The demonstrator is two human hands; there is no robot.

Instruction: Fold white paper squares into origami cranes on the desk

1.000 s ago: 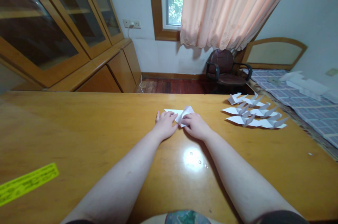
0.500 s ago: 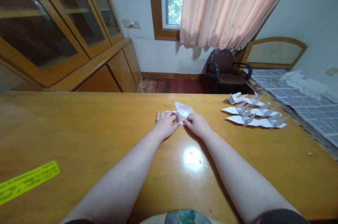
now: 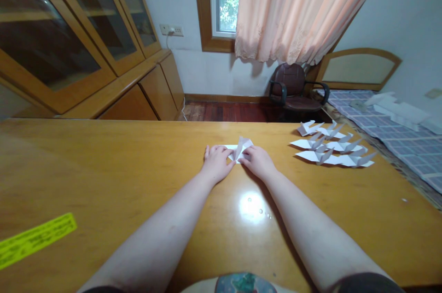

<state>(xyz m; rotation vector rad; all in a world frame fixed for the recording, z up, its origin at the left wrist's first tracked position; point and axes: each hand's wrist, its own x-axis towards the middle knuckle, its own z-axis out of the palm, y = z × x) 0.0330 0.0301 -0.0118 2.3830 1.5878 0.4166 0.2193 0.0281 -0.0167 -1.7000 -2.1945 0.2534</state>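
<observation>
A partly folded sheet of white paper (image 3: pixel 238 149) lies on the table between my two hands, with one flap standing up from its middle. My left hand (image 3: pixel 217 161) presses on the paper's left part, thumb toward the centre and fingers over the edge. From the other side, my right hand (image 3: pixel 256 160) pinches the paper's right part with thumb and fingers. Both hands cover much of the sheet, so its outer ends are hidden. To the right stand several folded white paper cranes (image 3: pixel 331 146), grouped in rows and apart from my hands.
The wooden table (image 3: pixel 138 182) has a yellow strip with writing (image 3: pixel 37 240) at its left. Beyond the far edge are a brown armchair (image 3: pixel 293 88) and a bed with a checked cover (image 3: pixel 390 122). A glass-door cabinet (image 3: pixel 86 39) stands at the left.
The raised flap of the paper has come down and narrowed, folding over toward the right. My hands have stayed almost in place, both still on the paper.
</observation>
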